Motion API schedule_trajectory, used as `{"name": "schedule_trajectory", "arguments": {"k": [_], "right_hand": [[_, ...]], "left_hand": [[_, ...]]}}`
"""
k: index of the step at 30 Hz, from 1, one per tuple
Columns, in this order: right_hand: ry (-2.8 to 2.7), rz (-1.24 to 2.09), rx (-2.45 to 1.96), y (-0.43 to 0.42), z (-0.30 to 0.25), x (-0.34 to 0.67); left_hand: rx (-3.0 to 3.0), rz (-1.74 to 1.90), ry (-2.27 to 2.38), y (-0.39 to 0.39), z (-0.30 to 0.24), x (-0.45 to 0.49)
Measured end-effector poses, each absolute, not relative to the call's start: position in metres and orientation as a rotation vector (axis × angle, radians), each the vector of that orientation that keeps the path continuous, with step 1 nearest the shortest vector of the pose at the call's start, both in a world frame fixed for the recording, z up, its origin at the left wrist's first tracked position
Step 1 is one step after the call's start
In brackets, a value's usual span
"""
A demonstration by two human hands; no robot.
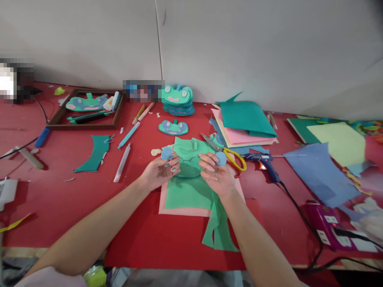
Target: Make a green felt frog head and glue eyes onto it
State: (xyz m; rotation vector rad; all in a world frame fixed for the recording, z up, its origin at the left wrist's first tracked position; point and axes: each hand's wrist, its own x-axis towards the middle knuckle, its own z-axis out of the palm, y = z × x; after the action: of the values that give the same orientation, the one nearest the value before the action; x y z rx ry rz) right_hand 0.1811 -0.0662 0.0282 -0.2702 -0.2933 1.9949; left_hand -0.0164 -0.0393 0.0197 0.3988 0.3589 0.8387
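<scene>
Between its thumb and fingers my left hand (163, 169) pinches a small blue felt circle (166, 154). A matching blue felt circle (221, 158) is pinched in my right hand (217, 173). Both hands are raised over a green felt sheet (188, 195), which lies on pink felt. Cut green felt pieces (187, 153) lie between and behind my hands. Scissors (235, 158) with yellow and red handles rest just beyond my right hand, partly hidden by it. A green felt strip (218, 229) hangs toward the front below my right wrist. Small pale felt circles (155, 152) lie beside my left hand.
A glue gun (263, 159) and blue felt (324, 175) lie at right, with a purple power box (326, 227) and its cables in front. Finished felt faces (177, 99) are stacked at the back. Felt sheets (248, 117), pens (122, 162) and a brown tray (85, 127) stand around.
</scene>
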Motion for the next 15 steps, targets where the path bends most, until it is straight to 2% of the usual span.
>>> {"name": "schedule_trajectory", "arguments": {"k": [10, 15], "right_hand": [[-0.245, 2.022, -0.220, -0.066, 0.028, 0.182], [-0.246, 2.028, -0.234, -0.066, 0.028, 0.182]], "left_hand": [[0.550, 0.838, 0.432, -0.039, 0.020, -0.015], [1.054, 1.051, 0.771, -0.040, 0.010, -0.010]]}}
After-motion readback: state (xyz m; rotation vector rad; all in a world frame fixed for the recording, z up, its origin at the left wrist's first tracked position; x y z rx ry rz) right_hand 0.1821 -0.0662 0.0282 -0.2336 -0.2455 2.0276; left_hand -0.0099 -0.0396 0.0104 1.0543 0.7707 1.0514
